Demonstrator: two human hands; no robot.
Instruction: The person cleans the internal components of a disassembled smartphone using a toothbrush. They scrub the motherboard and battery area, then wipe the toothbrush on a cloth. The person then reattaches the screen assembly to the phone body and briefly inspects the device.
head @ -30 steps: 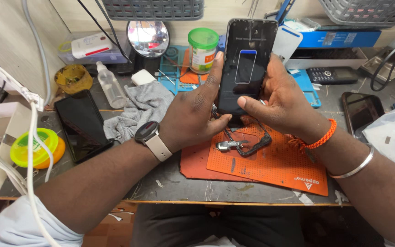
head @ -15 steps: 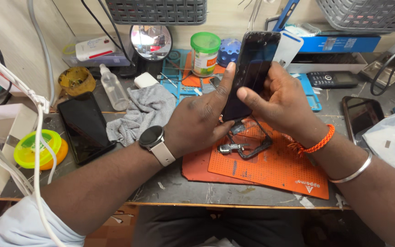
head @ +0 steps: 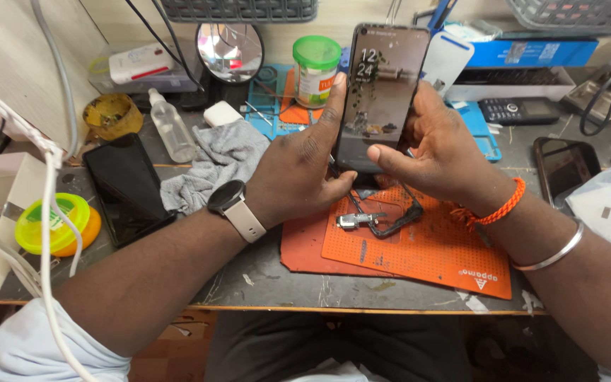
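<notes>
Head view, both hands raised over the worktop (head: 263, 283). A smartphone (head: 383, 92) is held upright between them, screen lit and facing the camera, above the far edge of an orange perforated mat (head: 426, 247).

Left hand (head: 298, 170): closed on the phone's left edge, index finger stretched up along that side, thumb at the lower corner. A dark watch on a pale strap (head: 235, 205) sits on the wrist.

Right hand (head: 440, 155): gripping the right edge, thumb laid across the lower front of the screen. An orange cord bracelet (head: 496, 209) and a metal bangle (head: 549, 251) are on this forearm.

On the mat, just below the phone: a small metal clip with a black cable (head: 376, 221).

Left of the hands: a grey cloth (head: 213, 166), a dark phone lying flat (head: 125, 187), a clear dropper bottle (head: 171, 127), a yellow-green tape roll (head: 51, 223). Behind: a round mirror (head: 229, 49) and a green-lidded jar (head: 315, 64). Far right: another dark phone (head: 563, 166), flat.
</notes>
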